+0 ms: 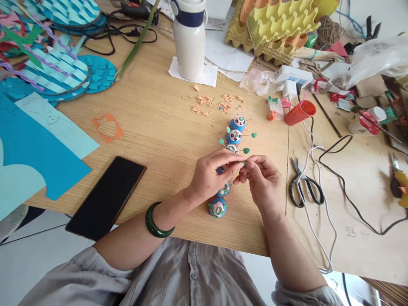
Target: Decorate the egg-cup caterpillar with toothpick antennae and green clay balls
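Note:
Both hands meet above a row of small blue, pink and green decorated balls (pixel 217 207) on the wooden table. Between their fingertips is a small green piece (pixel 243 162). My left hand (pixel 214 173), below a dark green bangle, pinches it from the left. My right hand (pixel 264 180) grips its right side with thumb and fingers. Thin sticks with green tips (pixel 246 151) stand out sideways from the upper balls. The middle of the row is partly hidden under my left hand.
A black phone (pixel 106 196) lies at the left, near blue paper (pixel 47 148). Black scissors (pixel 304 185) and cables are at the right. Behind stand a white bottle (pixel 190 46), a red cup (pixel 299 113) and yellow egg trays (pixel 274 25).

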Motion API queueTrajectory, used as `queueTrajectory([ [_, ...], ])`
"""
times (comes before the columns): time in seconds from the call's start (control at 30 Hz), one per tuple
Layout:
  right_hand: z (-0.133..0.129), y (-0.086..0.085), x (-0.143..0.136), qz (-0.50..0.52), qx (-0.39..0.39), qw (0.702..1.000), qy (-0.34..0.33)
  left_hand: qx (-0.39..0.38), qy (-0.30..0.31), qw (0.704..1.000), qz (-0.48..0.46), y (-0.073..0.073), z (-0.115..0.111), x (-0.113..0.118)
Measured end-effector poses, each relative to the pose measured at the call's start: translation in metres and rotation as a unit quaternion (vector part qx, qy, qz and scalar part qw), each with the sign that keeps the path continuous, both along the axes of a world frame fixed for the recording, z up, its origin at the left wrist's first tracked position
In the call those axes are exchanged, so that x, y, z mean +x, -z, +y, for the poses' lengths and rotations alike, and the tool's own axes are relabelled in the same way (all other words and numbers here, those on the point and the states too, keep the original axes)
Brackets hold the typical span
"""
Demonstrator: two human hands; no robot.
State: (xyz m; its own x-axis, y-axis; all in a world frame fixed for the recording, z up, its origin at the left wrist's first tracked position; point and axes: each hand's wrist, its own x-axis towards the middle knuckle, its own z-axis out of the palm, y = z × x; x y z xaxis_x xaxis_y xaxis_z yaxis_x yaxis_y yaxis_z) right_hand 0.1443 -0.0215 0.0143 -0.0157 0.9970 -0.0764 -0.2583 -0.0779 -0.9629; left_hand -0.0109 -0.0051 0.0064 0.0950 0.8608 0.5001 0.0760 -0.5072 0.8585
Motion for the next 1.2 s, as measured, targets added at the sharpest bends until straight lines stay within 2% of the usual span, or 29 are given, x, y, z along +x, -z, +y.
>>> queueTrajectory([
  [0.17, -0.0005, 0.0030, 0.0010, -0.028, 0.022, 0.999, 0.022, -0.075, 0.035, 0.996, -0.025, 0.0005, -0.0006, 0.0015],
  [0.37, 0.0002, 0.0046, 0.0012, -0.043, 0.020, 0.999, 0.000, -0.039, -0.009, 0.999, 0.003, 0.0002, 0.0012, -0.0006],
  [0.57, 0.0004, 0.0016, 0.0002, -0.078, 0.012, 0.997, 0.023, -0.068, 0.021, 0.997, -0.022, 0.0028, 0.0000, 0.0005],
  [0.73, 0.0000, 0.0027, 0.0001, -0.084, 0.033, 0.996, 0.012, -0.019, 0.001, 1.000, 0.010, 0.0041, 0.0022, -0.0003],
  [0.97, -0.0038, 0.0023, -0.0021, -0.125, 0.093, 0.987, 0.027, -0.052, -0.004, 0.999, 0.005, -0.0004, 0.0016, 0.0008],
  [1.1, -0.0045, 0.0009, -0.0020, -0.117, 0.085, 0.989, 0.039, -0.059, 0.005, 0.998, -0.016, -0.0003, 0.0009, 0.0016],
  [1.2, -0.0040, -0.0003, -0.0025, -0.111, 0.077, 0.990, 0.033, -0.039, -0.002, 0.999, 0.006, 0.0006, 0.0012, 0.0008],
])
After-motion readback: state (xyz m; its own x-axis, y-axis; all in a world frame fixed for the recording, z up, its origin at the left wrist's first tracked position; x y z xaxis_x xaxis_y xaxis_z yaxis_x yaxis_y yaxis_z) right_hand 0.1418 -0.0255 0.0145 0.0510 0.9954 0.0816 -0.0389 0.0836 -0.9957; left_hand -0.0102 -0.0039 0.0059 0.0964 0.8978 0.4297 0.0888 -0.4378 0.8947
